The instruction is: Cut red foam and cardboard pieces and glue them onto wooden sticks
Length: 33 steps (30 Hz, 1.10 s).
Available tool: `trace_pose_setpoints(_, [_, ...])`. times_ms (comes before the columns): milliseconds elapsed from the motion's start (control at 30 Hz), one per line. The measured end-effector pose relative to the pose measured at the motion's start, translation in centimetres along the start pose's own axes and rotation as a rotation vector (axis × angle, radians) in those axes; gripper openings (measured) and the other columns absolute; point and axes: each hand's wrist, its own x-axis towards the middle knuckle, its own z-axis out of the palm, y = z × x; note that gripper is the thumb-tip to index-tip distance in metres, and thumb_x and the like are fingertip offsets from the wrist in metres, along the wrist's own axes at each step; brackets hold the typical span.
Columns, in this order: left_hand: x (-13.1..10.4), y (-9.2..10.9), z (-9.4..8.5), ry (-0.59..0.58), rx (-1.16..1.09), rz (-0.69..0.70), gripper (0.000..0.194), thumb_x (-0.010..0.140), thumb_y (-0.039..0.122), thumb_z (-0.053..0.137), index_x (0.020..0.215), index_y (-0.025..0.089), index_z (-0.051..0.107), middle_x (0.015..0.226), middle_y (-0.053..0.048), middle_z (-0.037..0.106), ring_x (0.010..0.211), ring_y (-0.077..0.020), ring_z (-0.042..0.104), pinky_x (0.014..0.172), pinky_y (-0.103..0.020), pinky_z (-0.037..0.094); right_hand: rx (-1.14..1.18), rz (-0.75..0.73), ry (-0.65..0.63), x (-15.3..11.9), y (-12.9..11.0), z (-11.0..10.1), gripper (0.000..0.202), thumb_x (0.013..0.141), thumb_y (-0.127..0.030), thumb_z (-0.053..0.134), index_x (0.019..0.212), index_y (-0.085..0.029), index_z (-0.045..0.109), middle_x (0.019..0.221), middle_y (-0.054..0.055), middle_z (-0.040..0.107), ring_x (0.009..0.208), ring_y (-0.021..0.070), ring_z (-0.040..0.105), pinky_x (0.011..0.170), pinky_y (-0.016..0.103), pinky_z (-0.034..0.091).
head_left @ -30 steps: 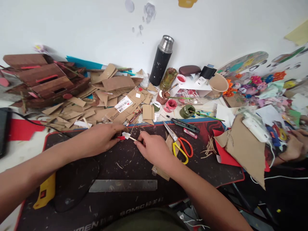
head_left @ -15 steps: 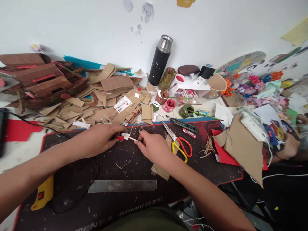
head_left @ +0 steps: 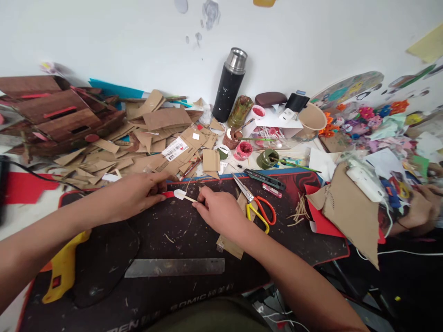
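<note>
My left hand (head_left: 147,193) is closed on a narrow red strip (head_left: 169,194), whose end shows past the fingertips. A small white pointed piece (head_left: 179,194) meets the strip's right end. From that piece a thin pale stick (head_left: 190,199) runs to my right hand (head_left: 221,207), pinched between thumb and forefinger. Both hands are over the dark desk mat (head_left: 155,244). Just right of my right hand lie scissors (head_left: 254,203) with one red and one yellow handle. Cardboard scraps (head_left: 231,246) are partly hidden under my right forearm.
A metal ruler (head_left: 175,267) lies near the front, with a yellow glue gun (head_left: 64,267) at left. Cardboard pieces (head_left: 166,120), a brown model boat (head_left: 65,115), paint jars (head_left: 268,159) and a black flask (head_left: 230,85) line the back. Another person's hand (head_left: 422,210) is at far right.
My left hand has shifted slightly left, and its fingers have opened out somewhat, baring more of the white piece. My right hand keeps its pinch on the stick.
</note>
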Motion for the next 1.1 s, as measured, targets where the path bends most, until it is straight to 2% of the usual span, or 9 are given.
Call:
trace_pose_setpoints(100, [0.0, 0.1, -0.8, -0.083, -0.015, -0.056, 0.029, 0.102, 0.039, 0.053, 0.121, 0.021, 0.068, 0.083, -0.002, 0.076, 0.067, -0.0202, 0.066, 0.061, -0.03, 0.047, -0.001, 0.006, -0.012, 0.0, 0.0, -0.1, 0.014, 0.108, -0.036, 0.069, 0.108, -0.022, 0.07, 0.09, 0.004, 0.081, 0.079, 0.0231, 0.074, 0.067, 0.032, 0.035])
trace_pose_setpoints(267, [0.2, -0.1, -1.4, -0.116, -0.026, -0.052, 0.026, 0.101, 0.041, 0.054, 0.104, 0.022, 0.072, 0.093, -0.004, 0.079, 0.079, -0.0227, 0.069, 0.072, -0.033, 0.051, 0.015, 0.019, -0.037, 0.3, -0.1, -0.5, 0.015, 0.107, -0.037, 0.071, 0.107, -0.022, 0.07, 0.091, 0.004, 0.08, 0.08, 0.0225, 0.073, 0.066, 0.032, 0.033])
trace_pose_setpoints(400, [0.4, -0.7, -1.4, -0.103, 0.0, -0.016, 0.031, 0.104, 0.038, 0.05, 0.109, 0.023, 0.076, 0.102, -0.005, 0.08, 0.089, -0.0233, 0.07, 0.08, -0.035, 0.051, 0.043, 0.027, -0.052, 0.6, -0.1, -0.8, 0.013, 0.106, -0.036, 0.074, 0.106, -0.022, 0.072, 0.087, 0.003, 0.078, 0.078, 0.0209, 0.07, 0.066, 0.031, 0.031])
trace_pose_setpoints(533, [0.7, -1.1, -1.0, -0.081, 0.009, 0.079, 0.036, 0.108, 0.038, 0.046, 0.111, 0.022, 0.079, 0.11, -0.007, 0.081, 0.098, -0.0244, 0.071, 0.089, -0.037, 0.052, 0.062, 0.025, -0.059, 0.8, -0.2, -1.1, 0.015, 0.105, -0.036, 0.075, 0.103, -0.022, 0.072, 0.089, 0.003, 0.079, 0.079, 0.0203, 0.069, 0.067, 0.031, 0.032])
trace_pose_setpoints(700, [1.1, -0.7, -0.7, -0.063, 0.022, 0.103, 0.036, 0.107, 0.032, 0.046, 0.112, 0.022, 0.08, 0.115, -0.009, 0.081, 0.104, -0.0267, 0.073, 0.096, -0.042, 0.053, 0.08, 0.026, -0.055, 0.7, -0.2, -1.1, 0.015, 0.104, -0.036, 0.076, 0.102, -0.022, 0.071, 0.086, 0.001, 0.078, 0.078, 0.0205, 0.069, 0.065, 0.032, 0.029])
trace_pose_setpoints(867, [1.3, -0.2, -0.5, -0.086, 0.03, 0.038, 0.032, 0.105, 0.03, 0.048, 0.113, 0.023, 0.078, 0.111, -0.006, 0.083, 0.099, -0.0257, 0.073, 0.09, -0.04, 0.053, 0.093, 0.012, -0.031, 0.7, 0.0, -0.7, 0.014, 0.104, -0.035, 0.075, 0.102, -0.022, 0.07, 0.085, 0.0, 0.078, 0.075, 0.0192, 0.067, 0.064, 0.032, 0.027])
trace_pose_setpoints(1100, [2.1, -1.5, 0.6, 0.011, 0.012, 0.144, 0.022, 0.098, 0.03, 0.055, 0.098, 0.027, 0.077, 0.096, -0.005, 0.081, 0.087, -0.026, 0.073, 0.078, -0.037, 0.053, 0.123, -0.001, -0.032, 0.8, 0.2, -0.7, 0.016, 0.103, -0.035, 0.077, 0.099, -0.022, 0.069, 0.084, 0.001, 0.076, 0.074, 0.0183, 0.064, 0.064, 0.031, 0.027])
